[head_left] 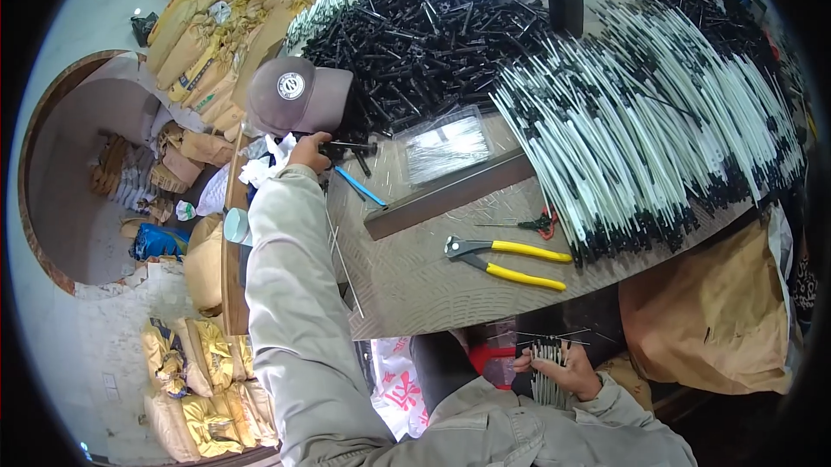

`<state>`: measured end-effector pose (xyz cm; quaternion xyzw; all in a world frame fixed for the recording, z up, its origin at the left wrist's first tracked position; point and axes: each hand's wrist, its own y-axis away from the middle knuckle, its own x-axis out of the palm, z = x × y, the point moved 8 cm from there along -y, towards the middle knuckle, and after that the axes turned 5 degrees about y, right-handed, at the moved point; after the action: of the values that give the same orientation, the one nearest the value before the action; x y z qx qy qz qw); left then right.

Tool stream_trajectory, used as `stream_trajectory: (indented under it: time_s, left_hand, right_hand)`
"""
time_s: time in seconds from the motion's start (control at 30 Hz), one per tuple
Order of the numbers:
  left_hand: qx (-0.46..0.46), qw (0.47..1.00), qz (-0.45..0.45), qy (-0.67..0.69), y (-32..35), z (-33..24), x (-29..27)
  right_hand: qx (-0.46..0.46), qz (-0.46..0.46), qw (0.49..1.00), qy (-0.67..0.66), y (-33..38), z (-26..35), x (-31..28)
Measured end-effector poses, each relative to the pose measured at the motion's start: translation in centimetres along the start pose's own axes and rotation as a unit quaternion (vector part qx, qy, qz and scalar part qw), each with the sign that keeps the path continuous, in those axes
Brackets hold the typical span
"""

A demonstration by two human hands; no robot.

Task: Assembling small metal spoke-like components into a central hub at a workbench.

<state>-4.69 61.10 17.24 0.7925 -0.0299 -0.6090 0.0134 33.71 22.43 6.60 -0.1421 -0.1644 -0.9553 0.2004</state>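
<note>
My left arm stretches across the table's left side, and my left hand (309, 154) closes on a black plastic part (351, 148) just below a grey-brown cap (299, 95). The fingertips are partly hidden there. Low in front of my body, below the table edge, my right hand (571, 373) is closed around a bundle of thin white strips (547, 376). A few thin wires or rods (554, 334) stick out sideways above that bundle. A blue stick-like tool (359, 186) lies close to my left hand.
Past my left hand lies a heap of black parts (433, 43). Long white strips with black ends (640, 121) are piled at right. Yellow-handled pincers (511, 261), a metal bar (450, 194) and a clear bag of thin pins (447, 151) lie on the table (415, 285). Brown paper (710, 311) hangs at right.
</note>
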Motion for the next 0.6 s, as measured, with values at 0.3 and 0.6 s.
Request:
stream_trajectory:
  time_s: [0.3, 0.6]
  left_hand:
    - [0.145, 0.957, 0.218, 0.127, 2.4, -10.6, 3.5]
    - [0.182, 0.98, 0.074, -0.029, 7.9, -13.7, -3.4]
  right_hand:
    - [-0.012, -0.025, 1.0, -0.013, 0.6, -0.8, 1.1]
    - [-0.053, -0.005, 0.998, 0.026, 2.8, 0.0, 2.9]
